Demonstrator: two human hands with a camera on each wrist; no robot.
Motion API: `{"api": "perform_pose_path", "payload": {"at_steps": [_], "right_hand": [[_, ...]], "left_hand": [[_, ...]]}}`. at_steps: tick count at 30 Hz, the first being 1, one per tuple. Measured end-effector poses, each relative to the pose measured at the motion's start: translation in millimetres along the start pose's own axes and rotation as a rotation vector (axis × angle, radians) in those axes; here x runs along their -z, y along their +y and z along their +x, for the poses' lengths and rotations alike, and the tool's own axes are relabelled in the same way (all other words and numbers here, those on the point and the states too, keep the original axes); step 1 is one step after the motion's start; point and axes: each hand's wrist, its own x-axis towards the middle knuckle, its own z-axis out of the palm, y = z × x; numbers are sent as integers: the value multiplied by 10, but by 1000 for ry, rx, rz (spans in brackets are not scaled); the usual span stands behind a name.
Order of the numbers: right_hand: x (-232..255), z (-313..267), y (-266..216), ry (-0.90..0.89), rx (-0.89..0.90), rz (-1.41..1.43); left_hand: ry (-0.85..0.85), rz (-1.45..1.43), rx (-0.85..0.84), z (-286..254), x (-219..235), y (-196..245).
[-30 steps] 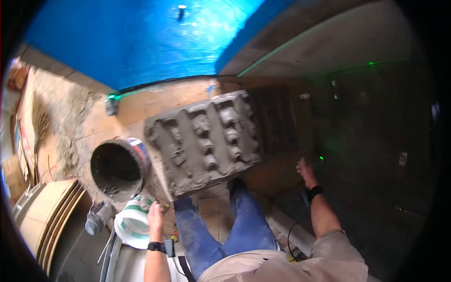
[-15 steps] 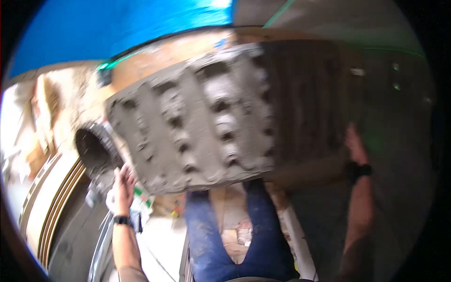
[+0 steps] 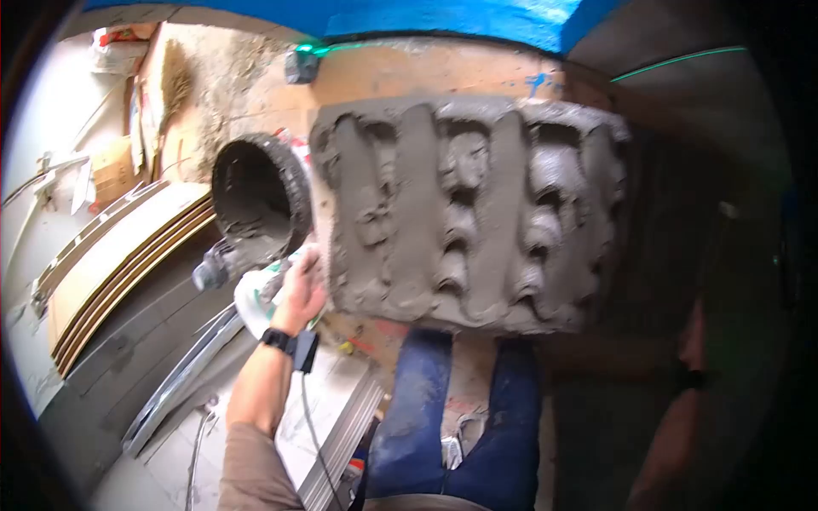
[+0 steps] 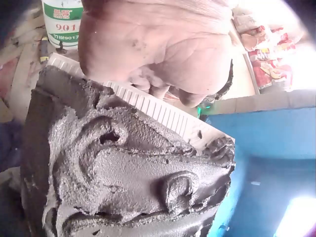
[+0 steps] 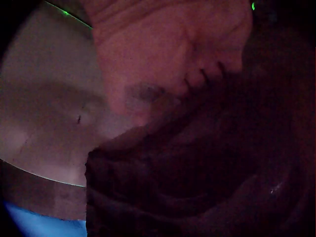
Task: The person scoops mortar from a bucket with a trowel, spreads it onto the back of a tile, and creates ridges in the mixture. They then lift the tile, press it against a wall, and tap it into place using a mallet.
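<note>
A large tile (image 4: 170, 116) is coated on its upper face with thick grey mortar (image 3: 417, 213) in ridges and hollows. Its right part lies in deep shadow in the head view. At the left edge is my left hand (image 3: 302, 294); in the left wrist view its fingers curl over the white ribbed border, fingertips hidden behind it. My right hand (image 5: 173, 49) grips the opposite edge, fingers bent around it, dimly lit in the right wrist view. In the head view this hand is a faint shape in the dark.
Left of the tile stands a mortar-smeared bucket (image 3: 298, 196), with a white-and-green pail (image 4: 61, 42) near my left hand. Curved boards (image 3: 128, 264) are stacked farther left. A small device with a green light (image 3: 301, 66) sits by the blue wall (image 3: 443, 21).
My hands were apart from the tile a second ago, the left by the white pail. They spread outward and now hold its two opposite edges. The head view has shifted.
</note>
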Motion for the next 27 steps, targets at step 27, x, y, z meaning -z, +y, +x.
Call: {"api": "perform_pose_path", "payload": {"at_steps": [27], "right_hand": [[1239,-1140,-1877,-260,255,160]], "left_hand": [[-280,107,80,-1532,-737,2050]]}}
